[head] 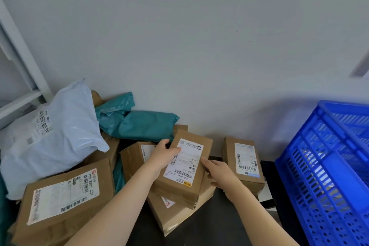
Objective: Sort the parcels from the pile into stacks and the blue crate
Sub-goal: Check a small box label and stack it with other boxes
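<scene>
Parcel (pixel 185 168) gripped at its sides by left hand (pixel 163 155) and right hand (pixel 219 172).

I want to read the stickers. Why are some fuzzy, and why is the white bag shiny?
Head view: the middle box's label shows big digits clearly; the right box's label is blurry, small print lost; the white bag has soft glare; the shelf frame leans from wide-angle distortion.
</scene>
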Tool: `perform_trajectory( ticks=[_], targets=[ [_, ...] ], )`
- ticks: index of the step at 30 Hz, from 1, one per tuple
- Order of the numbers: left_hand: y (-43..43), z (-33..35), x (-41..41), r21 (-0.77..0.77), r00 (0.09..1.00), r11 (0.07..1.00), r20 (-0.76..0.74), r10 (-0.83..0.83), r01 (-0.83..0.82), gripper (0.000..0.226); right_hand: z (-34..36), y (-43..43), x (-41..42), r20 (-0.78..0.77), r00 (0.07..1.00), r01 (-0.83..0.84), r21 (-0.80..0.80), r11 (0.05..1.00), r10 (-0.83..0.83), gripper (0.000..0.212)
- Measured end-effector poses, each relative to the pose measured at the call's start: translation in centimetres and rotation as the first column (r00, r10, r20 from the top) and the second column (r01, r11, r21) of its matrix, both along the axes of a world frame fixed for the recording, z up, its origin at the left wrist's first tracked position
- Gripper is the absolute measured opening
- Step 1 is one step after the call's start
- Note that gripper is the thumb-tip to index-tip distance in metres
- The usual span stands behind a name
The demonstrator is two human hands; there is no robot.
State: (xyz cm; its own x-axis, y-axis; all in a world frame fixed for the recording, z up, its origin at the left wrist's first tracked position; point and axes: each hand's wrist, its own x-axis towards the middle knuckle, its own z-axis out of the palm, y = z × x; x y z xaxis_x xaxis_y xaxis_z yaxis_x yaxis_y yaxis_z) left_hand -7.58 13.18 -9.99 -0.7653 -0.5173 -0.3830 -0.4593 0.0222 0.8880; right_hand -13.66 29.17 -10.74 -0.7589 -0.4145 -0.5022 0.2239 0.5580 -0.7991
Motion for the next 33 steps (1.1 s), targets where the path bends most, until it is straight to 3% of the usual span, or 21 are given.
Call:
perform_trajectory(
  ticks=[8, 11, 15, 17, 21, 23, 28, 30, 33],
  targets=[
    [-0.5, -0.3, 0.2, 0.179, 0.999, 0.984, -0.032, 0.01, -0.004, 0.027, 0.1, 0.0, 0.5, 0.09, 0.996, 0.01, -0.181, 0.984, 0.007, 0.064],
    [-0.6, 0.2, 0.1, 0.267, 0.995, 0.962, -0.063, 0.077, -0.058, 0.023, 0.4, 0.4, -0.2, 0.111, 0.994, 0.011, -0.216, 0.976, 0.013, 0.082],
    [-0.4, 1.1, 0.0, 0.273, 0.99, 0.96, -0.111, 0.092, -0.059, 0.024, 1.0, 0.5, -0.7, 0.096, 0.995, 0.022, -0.249, 0.968, 0.002, 0.078],
    [-0.2, 1.4, 0.1, 0.22, 0.984, 0.974, -0.151, 0.093, -0.059, 0.028, 1.3, 0.4, -1.1, 0.067, 0.997, 0.051, -0.273, 0.961, -0.034, 0.078],
    [-0.5, 2.2, -0.1, 0.009, 0.975, 0.999, -0.218, 0.043, -0.042, 0.085, 2.6, 0.3, -1.6, -0.098, 0.994, 0.023, -0.232, 0.972, -0.047, 0.079],
    [-0.7, 2.8, -0.2, -0.177, 0.979, 0.984, -0.202, -0.035, -0.002, 0.094, 3.3, 0.4, -1.8, -0.129, 0.991, 0.003, -0.234, 0.972, -0.034, 0.085],
    [-0.8, 4.3, -0.6, -0.581, 0.955, 0.787, -0.055, -0.293, 0.208, 0.099, 4.3, 0.3, -2.4, -0.176, 0.984, -0.051, -0.169, 0.984, 0.021, 0.088],
    [-0.9, 5.0, -0.7, -0.625, 0.93, 0.726, 0.0, -0.368, 0.287, 0.1, 4.4, 0.5, -2.5, -0.174, 0.984, -0.066, -0.132, 0.989, 0.042, 0.084],
    [-1.1, 5.8, -0.5, -0.532, 0.897, 0.769, -0.04, -0.441, 0.354, 0.097, 4.7, 1.3, -2.9, -0.114, 0.991, -0.092, -0.149, 0.985, 0.075, 0.075]
  ],
)
